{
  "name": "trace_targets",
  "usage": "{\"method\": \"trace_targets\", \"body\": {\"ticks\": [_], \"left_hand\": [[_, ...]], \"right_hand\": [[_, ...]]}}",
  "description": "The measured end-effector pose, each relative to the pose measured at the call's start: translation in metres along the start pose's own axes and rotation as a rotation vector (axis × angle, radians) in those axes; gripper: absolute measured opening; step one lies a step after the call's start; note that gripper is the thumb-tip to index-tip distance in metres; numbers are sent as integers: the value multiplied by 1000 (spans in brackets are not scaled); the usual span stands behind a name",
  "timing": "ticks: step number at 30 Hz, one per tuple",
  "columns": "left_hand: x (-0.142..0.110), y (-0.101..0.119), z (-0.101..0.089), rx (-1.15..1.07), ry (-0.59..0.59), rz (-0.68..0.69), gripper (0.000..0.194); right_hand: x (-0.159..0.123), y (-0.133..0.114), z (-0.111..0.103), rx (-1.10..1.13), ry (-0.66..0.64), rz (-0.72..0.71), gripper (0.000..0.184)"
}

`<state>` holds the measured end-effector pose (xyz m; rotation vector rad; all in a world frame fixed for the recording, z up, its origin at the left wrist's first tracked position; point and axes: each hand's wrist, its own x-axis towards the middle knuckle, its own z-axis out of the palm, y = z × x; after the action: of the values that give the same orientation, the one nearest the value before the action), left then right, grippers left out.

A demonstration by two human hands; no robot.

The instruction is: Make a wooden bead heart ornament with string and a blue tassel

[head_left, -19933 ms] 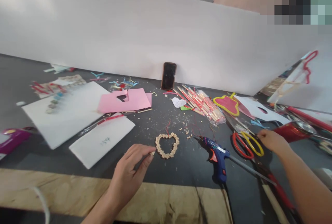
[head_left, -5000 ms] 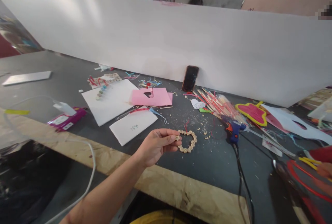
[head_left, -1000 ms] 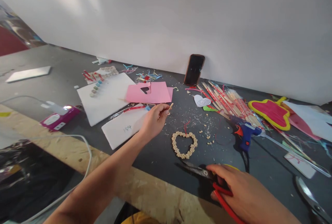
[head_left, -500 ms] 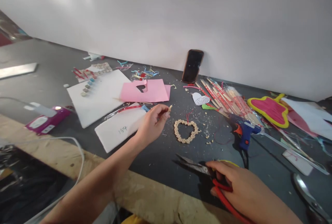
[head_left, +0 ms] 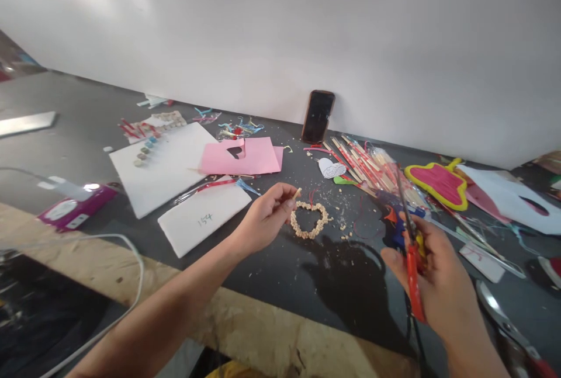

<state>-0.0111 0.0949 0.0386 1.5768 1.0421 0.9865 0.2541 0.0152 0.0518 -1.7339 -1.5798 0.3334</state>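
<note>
My left hand [head_left: 265, 220] pinches a short wooden stick [head_left: 297, 193] between thumb and fingers, just left of a small heart [head_left: 309, 219] made of pale stick pieces lying on the dark table [head_left: 280, 261]. My right hand [head_left: 432, 273] is closed on a pair of scissors [head_left: 409, 238] with red and yellow handles, lifted off the table with the blades pointing up and away. A blue glue gun [head_left: 397, 227] lies partly hidden behind that hand.
A bundle of wooden sticks [head_left: 372, 167], a phone [head_left: 318, 116] leaning on the white wall, pink paper [head_left: 241, 157], white boards [head_left: 166, 165], a pink-and-yellow cutout [head_left: 433, 182], a purple box [head_left: 74, 208] and a white cable [head_left: 131, 273] lie around. The table's wooden edge [head_left: 263, 325] runs across the front.
My right hand has lifted the scissors off the table and swung the blades upward. My left hand has carried the stick slightly right, up to the heart.
</note>
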Motion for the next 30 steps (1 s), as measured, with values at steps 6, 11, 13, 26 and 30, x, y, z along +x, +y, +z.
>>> {"method": "trace_targets", "body": {"ticks": [6,11,13,26,30], "left_hand": [[-12,16,19,-82,-134,-82,17],[-22,9,37,-234,-199,-198,19],[-20,1,39,-251,-162,-208,20],[-13,-18,36,-369,-87,-230,26],[-16,-17,37,-386,-102,-243,27]], "right_hand": [[13,6,-3,-208,53,177,57],[7,4,0,-67,86,104,51],[4,2,1,28,92,93,52],[-7,-5,6,-177,-84,-39,56],[-6,2,10,-297,-193,-154,54]]}}
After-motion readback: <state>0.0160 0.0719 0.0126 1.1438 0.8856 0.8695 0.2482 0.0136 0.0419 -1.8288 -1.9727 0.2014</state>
